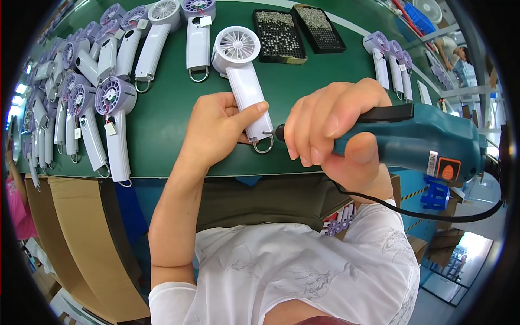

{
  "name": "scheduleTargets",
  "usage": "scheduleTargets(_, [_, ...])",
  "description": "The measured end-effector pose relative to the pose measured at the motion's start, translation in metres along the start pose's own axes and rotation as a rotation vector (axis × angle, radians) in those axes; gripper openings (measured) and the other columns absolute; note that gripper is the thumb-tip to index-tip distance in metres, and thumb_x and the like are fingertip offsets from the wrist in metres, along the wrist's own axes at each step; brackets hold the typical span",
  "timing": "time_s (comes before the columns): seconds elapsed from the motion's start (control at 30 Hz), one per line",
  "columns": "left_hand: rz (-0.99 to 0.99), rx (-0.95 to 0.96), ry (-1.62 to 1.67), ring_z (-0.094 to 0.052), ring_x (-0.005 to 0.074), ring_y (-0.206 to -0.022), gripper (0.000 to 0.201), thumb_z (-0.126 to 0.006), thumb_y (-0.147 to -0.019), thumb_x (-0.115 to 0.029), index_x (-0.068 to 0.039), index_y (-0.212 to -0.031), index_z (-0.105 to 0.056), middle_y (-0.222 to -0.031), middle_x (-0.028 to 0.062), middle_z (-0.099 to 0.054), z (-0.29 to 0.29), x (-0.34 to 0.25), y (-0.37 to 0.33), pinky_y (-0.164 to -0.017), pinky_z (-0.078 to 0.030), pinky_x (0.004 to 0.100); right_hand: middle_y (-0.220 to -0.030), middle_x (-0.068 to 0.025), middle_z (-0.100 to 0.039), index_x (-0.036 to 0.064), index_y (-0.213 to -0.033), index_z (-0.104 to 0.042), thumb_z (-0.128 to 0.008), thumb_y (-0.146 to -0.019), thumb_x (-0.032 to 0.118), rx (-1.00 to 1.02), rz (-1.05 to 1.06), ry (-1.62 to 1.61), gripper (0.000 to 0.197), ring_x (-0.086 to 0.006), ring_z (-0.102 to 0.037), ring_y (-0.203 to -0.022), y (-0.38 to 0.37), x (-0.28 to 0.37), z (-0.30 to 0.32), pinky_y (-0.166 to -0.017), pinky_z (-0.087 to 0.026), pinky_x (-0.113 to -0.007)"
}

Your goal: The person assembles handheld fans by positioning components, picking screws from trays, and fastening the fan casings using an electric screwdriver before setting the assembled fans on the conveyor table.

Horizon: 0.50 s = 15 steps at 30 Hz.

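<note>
My left hand (219, 124) is closed around the handle of a white handheld fan (246, 89), its thumb lying across the front. The fan's round grille points away from me, and a metal loop hangs from the handle's near end. In my right hand (338, 122) is a teal electric screwdriver (417, 138) with a black lever and a black cord. It lies nearly level, and its thin bit meets or almost meets the side of the handle near the loop; exact contact is hard to tell.
Many white and purple handheld fans (116, 103) crowd the left of the green table (168, 127). Two black trays (279, 38) of small metal screws sit at the back. Several more fans (379, 54) stand at the right. Below the table's left edge is an open cardboard box (84, 233).
</note>
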<state>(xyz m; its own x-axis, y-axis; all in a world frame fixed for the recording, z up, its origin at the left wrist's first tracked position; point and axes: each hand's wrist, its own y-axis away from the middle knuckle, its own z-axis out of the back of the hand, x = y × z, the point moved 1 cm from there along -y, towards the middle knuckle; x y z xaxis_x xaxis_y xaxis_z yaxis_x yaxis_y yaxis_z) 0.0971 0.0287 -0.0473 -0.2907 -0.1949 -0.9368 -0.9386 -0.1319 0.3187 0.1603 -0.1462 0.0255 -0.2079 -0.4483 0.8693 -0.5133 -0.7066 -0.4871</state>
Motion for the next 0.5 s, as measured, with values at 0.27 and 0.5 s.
scheduleTargets(0.27, [0.002, 0.003, 0.005, -0.072, 0.0161, -0.072, 0.038, -0.079, -0.092, -0.021, 0.013, -0.105, -0.069, -0.087, 0.014, -0.074, 0.001, -0.001, -0.004, -0.059, -0.061, 0.0285, -0.066, -0.0048, -0.062, 0.0044, -0.089, -0.058, -0.083, -0.088, 0.012, -0.095, 0.108, -0.01, 0.026, -0.0132, -0.057, -0.055, 0.007, -0.012, -0.014, -0.053, -0.047, -0.027])
scheduleTargets(0.5, [-0.01, -0.042, 0.01, -0.071, 0.0177, -0.065, 0.035, -0.079, -0.091, -0.019, 0.014, -0.1, -0.07, -0.083, 0.0154, -0.074, 0.008, 0.002, -0.006, -0.054, -0.059, 0.0297, -0.068, -0.0053, -0.064, 0.0042, -0.09, -0.058, -0.081, -0.09, 0.015, -0.05, 0.139, 0.003, 0.025, -0.0147, -0.061, -0.058, 0.002, -0.017, -0.02, -0.055, -0.049, -0.027])
